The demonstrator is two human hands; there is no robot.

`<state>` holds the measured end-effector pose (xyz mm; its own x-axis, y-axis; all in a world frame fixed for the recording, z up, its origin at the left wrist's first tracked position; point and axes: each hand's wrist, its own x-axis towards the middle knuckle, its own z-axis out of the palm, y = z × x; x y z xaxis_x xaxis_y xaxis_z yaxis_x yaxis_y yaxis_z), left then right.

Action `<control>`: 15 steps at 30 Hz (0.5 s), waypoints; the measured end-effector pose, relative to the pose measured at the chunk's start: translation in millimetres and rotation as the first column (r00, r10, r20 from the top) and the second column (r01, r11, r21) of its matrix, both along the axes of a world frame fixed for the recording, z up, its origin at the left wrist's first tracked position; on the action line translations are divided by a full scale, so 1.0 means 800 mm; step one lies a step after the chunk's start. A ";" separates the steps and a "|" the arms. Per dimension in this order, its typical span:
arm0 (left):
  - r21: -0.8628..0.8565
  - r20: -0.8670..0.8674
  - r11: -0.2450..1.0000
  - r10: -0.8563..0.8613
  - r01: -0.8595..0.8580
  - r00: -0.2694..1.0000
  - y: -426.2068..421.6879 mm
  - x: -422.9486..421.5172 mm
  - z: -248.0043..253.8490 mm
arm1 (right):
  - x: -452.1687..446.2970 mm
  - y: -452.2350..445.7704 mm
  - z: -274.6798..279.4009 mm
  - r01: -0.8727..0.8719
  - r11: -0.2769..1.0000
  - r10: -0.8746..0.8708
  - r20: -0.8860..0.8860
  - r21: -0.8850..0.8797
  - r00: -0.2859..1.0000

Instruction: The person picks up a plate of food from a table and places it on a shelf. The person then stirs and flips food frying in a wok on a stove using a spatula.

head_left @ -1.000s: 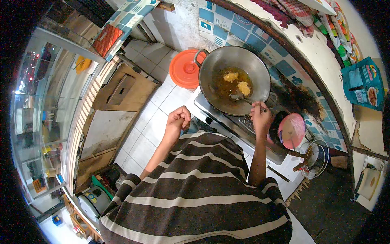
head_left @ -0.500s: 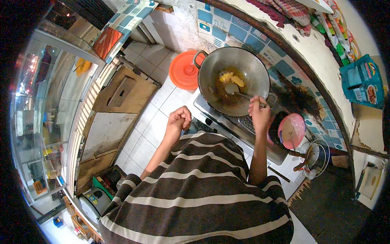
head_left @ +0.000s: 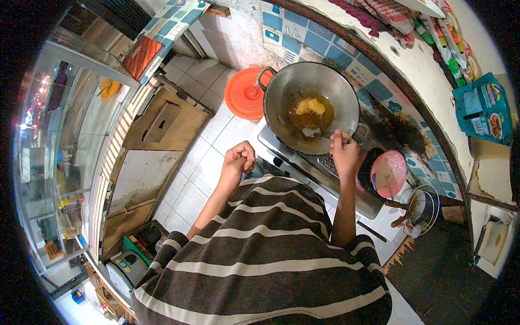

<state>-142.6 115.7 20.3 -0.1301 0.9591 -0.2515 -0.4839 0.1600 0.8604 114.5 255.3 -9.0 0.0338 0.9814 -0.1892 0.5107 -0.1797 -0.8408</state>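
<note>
My right hand [head_left: 344,150] grips the handle of a metal spatula [head_left: 311,131] at the near right rim of a large wok [head_left: 279,116]. The spatula's flat blade rests low in the wok, on the near side of the oil [head_left: 299,120]. A golden piece of frying food [head_left: 310,106] lies in the oil, a little beyond the blade and apart from it. My left hand [head_left: 238,158] is curled into a loose fist in front of my body, left of the stove, with nothing visible in it.
The wok stands on a gas stove [head_left: 281,154] against a tiled wall. An orange lidded bucket [head_left: 245,95] is beside it on the left. To the right are a pink bowl [head_left: 391,173] and a wire basket [head_left: 422,208]. A teal packet [head_left: 485,108] hangs at the far right.
The spatula blade has drawn back from the food toward the near side of the wok. The food now looks like one compact piece. My left hand has stayed still.
</note>
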 end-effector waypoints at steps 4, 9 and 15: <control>0.008 -0.010 1.000 -0.004 0.004 1.000 0.000 -0.002 -0.002 | -0.005 0.000 0.012 0.013 0.997 -0.022 -0.106 -0.082 0.994; 0.018 -0.003 1.000 0.000 0.000 1.000 -0.002 -0.004 -0.001 | -0.003 -0.001 0.008 0.002 1.000 -0.002 -0.053 0.003 0.999; 0.006 -0.020 0.999 0.046 -0.045 0.999 -0.005 -0.004 0.002 | -0.002 -0.001 0.024 -0.022 0.999 0.023 0.020 -0.045 1.000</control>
